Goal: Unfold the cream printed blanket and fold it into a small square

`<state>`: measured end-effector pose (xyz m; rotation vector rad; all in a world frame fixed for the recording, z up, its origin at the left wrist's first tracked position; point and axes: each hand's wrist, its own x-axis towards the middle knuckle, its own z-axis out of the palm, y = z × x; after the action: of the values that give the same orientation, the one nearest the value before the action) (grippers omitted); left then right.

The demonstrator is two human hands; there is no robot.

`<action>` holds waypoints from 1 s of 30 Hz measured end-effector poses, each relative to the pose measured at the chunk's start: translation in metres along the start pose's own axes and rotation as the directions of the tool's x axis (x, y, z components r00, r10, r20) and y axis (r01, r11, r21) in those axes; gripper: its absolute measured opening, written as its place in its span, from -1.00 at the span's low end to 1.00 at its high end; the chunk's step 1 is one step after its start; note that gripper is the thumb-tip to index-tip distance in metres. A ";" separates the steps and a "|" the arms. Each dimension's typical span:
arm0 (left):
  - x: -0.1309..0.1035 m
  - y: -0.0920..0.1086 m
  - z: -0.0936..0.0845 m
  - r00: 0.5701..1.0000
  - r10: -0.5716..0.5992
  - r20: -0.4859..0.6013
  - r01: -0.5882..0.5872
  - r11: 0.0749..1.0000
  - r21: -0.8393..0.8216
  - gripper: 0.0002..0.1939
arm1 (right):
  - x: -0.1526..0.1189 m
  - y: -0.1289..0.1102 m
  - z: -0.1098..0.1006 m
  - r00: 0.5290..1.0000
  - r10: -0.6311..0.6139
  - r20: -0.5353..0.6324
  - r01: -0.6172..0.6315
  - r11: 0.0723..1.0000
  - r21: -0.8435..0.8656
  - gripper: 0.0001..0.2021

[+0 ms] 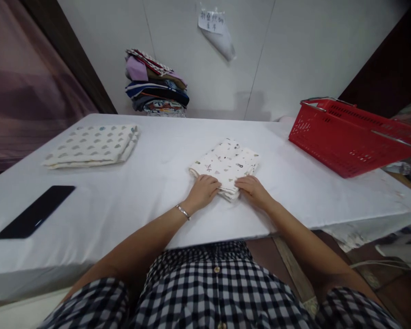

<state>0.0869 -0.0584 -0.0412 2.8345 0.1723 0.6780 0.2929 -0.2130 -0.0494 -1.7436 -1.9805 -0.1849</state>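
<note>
A folded cream cloth point(228, 160) with small dark and greenish prints lies at an angle on the white-covered table in front of me. My left hand point(202, 192), with a silver bracelet at its wrist, grips the cloth's near left edge. Opposite it, my right hand point(255, 189) has its fingers closed over the near right edge. Between the two hands a layered corner of the cloth points toward me. Both thumbs are mostly hidden from view.
A second folded cloth point(96, 145) with grey cloud-like prints lies on the left, behind a flat black object point(36, 212). A red plastic basket point(349, 141) stands at the right. Behind the table rises a stack of folded fabrics point(155, 87); a paper sign point(212, 23) hangs on the wall.
</note>
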 end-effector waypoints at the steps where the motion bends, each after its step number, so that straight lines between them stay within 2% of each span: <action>1: -0.001 0.000 0.000 1.000 0.012 0.002 -0.012 1.000 0.002 -0.78 | -0.001 0.000 0.000 1.000 0.002 0.011 -0.002 1.000 -0.004 -0.74; 5: 0.003 -0.002 -0.003 0.995 0.088 0.038 -0.088 0.996 -0.005 -0.76 | 0.001 -0.003 -0.002 0.999 -0.028 0.037 0.028 1.000 -0.010 -0.73; 10: 0.015 -0.005 -0.004 0.995 0.057 0.083 -0.057 0.998 -0.001 -0.84 | 0.007 -0.003 -0.005 0.997 -0.068 0.033 0.068 0.998 -0.008 -0.74; 13: 0.020 -0.003 -0.004 0.998 -0.001 0.059 0.002 1.000 -0.004 -0.83 | 0.003 -0.008 -0.008 0.994 0.000 -0.114 0.001 1.000 0.008 -0.77; 15: 0.021 -0.001 -0.003 0.998 -0.050 0.035 0.050 0.999 -0.016 -0.82 | -0.003 -0.016 -0.010 0.971 0.065 -0.231 -0.057 0.998 0.039 -0.79; 16: 0.021 0.001 -0.004 0.997 -0.067 0.027 0.068 0.997 -0.023 -0.83 | -0.007 -0.020 -0.010 0.964 0.077 -0.254 -0.064 0.996 0.058 -0.80; 22: 0.020 0.013 -0.005 0.996 -0.089 -0.029 0.088 0.996 -0.035 -0.86 | -0.018 -0.041 0.000 0.993 0.026 -0.117 -0.018 0.997 0.075 -0.79; 24: 0.018 0.016 -0.004 0.999 -0.037 0.000 0.037 0.999 0.009 -0.86 | -0.017 -0.043 0.005 0.993 0.041 -0.111 -0.034 0.997 0.064 -0.79; 27: 0.012 0.016 0.001 0.992 0.072 0.100 -0.079 0.994 0.073 -0.86 | -0.018 -0.043 0.007 0.991 0.072 -0.110 -0.065 0.996 0.064 -0.78; 30: 0.006 0.013 0.005 0.992 0.077 0.095 -0.084 0.994 0.064 -0.83 | -0.020 -0.044 0.005 0.988 0.110 -0.107 -0.105 0.993 0.051 -0.77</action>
<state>0.0949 -0.0713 -0.0398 2.9449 0.0672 0.5650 0.2509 -0.2361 -0.0532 -1.7672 -1.7949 -0.1928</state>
